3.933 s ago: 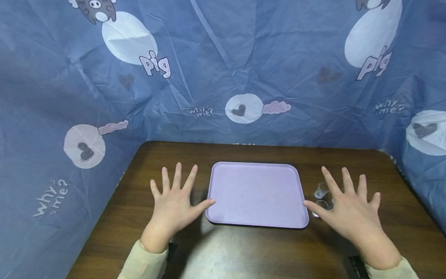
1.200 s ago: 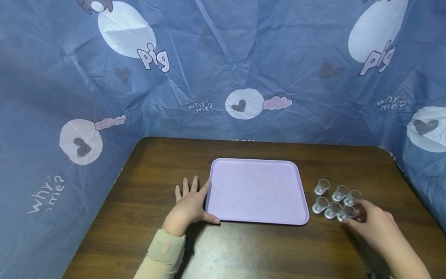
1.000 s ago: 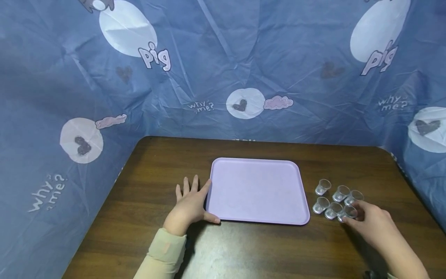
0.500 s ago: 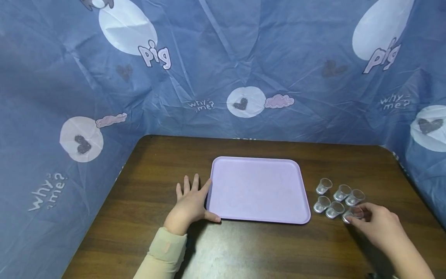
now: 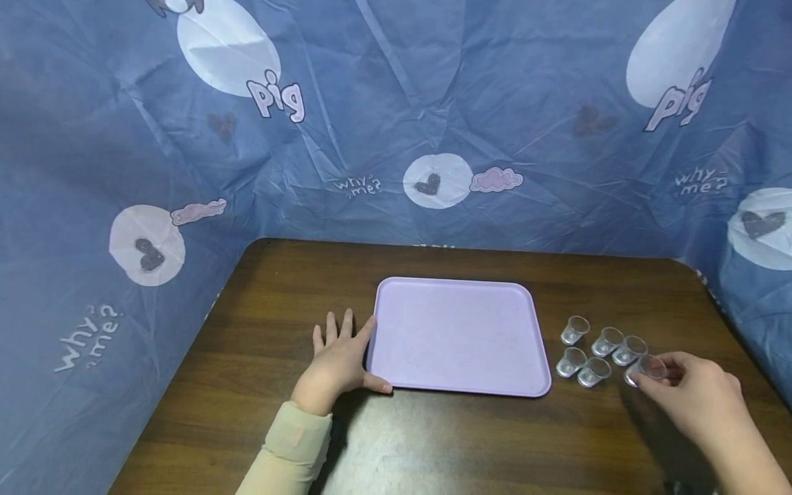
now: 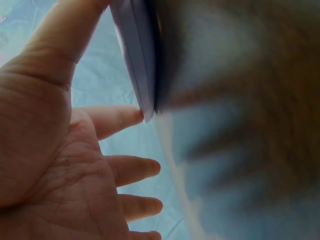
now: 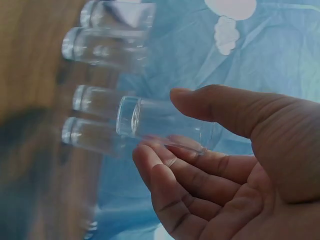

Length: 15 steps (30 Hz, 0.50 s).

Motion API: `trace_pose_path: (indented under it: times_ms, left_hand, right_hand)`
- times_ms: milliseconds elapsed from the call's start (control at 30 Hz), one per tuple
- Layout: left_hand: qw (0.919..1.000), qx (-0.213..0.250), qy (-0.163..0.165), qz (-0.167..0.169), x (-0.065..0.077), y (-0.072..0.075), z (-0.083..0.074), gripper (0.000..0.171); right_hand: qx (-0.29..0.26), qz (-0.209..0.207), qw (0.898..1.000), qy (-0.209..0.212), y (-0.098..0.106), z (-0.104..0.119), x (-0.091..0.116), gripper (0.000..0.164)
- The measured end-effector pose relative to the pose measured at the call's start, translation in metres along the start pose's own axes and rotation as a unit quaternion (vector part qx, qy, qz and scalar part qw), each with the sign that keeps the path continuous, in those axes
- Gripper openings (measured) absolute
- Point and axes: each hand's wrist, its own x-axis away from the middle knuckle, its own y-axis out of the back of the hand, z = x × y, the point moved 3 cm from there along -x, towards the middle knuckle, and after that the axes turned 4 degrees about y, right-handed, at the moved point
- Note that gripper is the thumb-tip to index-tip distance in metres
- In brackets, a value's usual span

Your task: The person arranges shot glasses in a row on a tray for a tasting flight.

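A lilac rectangular tray (image 5: 458, 337) lies on the table. My left hand (image 5: 333, 375) is at its left side, fingers spread, with the thumb touching the near-left corner and the index fingertip at the left edge. The left wrist view shows the tray's side (image 6: 136, 55) between thumb and index finger. My right hand (image 5: 699, 395) pinches a clear shot glass (image 7: 162, 120) between thumb and fingers. In the right wrist view it appears raised off the table, its base away from the palm. Several more clear shot glasses (image 5: 595, 372) stand upright just left of it.
The brown wooden table (image 5: 433, 447) carries the tray in the middle and the glasses to its right. A blue printed cloth (image 5: 346, 124) hangs behind the table and along both sides.
From hovering with spread fingers, my left hand has come to the tray's left edge. My right hand has reached the glasses, gripped the nearest right one and moved it rightward, away from the others.
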Motion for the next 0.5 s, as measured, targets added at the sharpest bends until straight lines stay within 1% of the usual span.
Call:
trace_pose_path:
  times_ms: [133,300,500]
  left_hand:
    - [1.0000,-0.002,0.000,0.001,0.000,0.000,0.000,0.131]
    - [1.0000,0.004,-0.001,0.001,-0.001,0.000,0.000,0.130]
    - [1.0000,0.008,-0.002,0.002,-0.002,-0.001,0.000,0.131]
  right_hand:
    - [0.006,-0.011,1.000,0.009,0.005,0.013,-0.004,0.040]
    - [-0.002,-0.015,0.999,0.033,0.009,0.033,-0.011,0.040]
    - [-0.017,-0.015,0.998,0.064,0.003,0.057,-0.019,0.037]
